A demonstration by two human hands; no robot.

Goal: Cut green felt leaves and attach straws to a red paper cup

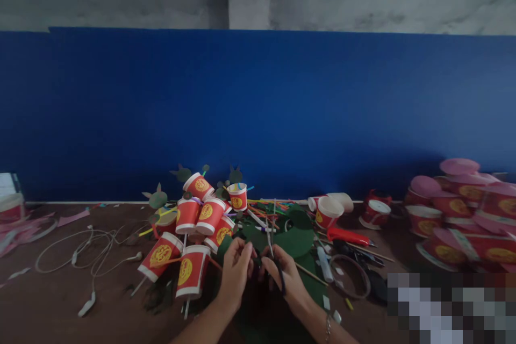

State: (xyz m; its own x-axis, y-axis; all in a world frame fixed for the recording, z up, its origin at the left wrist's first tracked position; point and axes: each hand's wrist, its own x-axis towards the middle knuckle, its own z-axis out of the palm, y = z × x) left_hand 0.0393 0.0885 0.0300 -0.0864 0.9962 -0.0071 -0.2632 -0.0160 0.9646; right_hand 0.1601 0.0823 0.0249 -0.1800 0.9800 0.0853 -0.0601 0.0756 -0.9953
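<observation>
My right hand (pixel 288 279) grips a pair of scissors (pixel 270 236), blades pointing up and away from me, a dark handle loop around the fingers. Close beside it, my left hand (pixel 237 269) has its fingers curled together on a piece of dark green paper (pixel 224 247), whose edge shows left of the knuckles. The fingertips of both hands almost meet, and shadow hides what lies between them. Behind the hands lie larger green paper sheets (pixel 300 239). To the left is a pile of red paper cups (pixel 193 271), some with sticks and green animal-head cutouts (pixel 157 198).
White earphones (pixel 86 306) lie tangled at left near pink scraps (pixel 72 219). At right are a red tool (pixel 349 236), a tape ring (pixel 367 279), a glue tube (pixel 324 263) and stacked cups with pink discs (pixel 459 166). A blue panel (pixel 258 113) stands behind the table.
</observation>
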